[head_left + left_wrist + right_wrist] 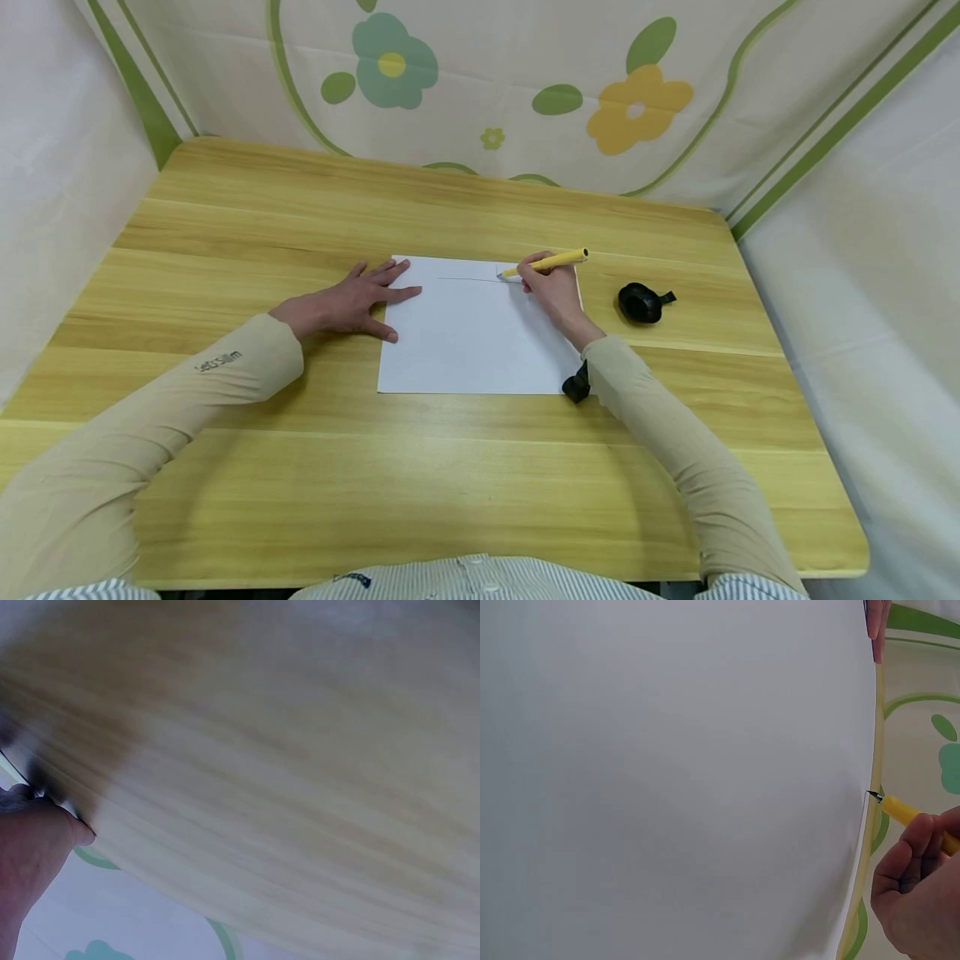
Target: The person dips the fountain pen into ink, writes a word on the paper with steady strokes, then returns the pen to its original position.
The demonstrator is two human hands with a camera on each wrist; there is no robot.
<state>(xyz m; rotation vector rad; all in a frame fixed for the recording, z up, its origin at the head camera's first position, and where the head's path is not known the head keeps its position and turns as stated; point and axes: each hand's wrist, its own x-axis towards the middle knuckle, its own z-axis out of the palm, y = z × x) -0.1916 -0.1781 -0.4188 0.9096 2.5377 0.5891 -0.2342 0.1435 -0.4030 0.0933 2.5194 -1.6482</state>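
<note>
Left hand (354, 302): splayed, fingertips on paper (465, 343) | right hand (557, 293): pinches pen (558, 260), forearm (678, 450) slanting inward (nib (873, 794) just left of its fingers) | paper: between hands, partly under the right

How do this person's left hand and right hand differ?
The left hand is spread across the left edge of the paper; the right hand pinches a yellow pen. The left hand lies partly over the table; the right hand is near the paper's upper right corner. Both come out of beige sleeves.
</note>
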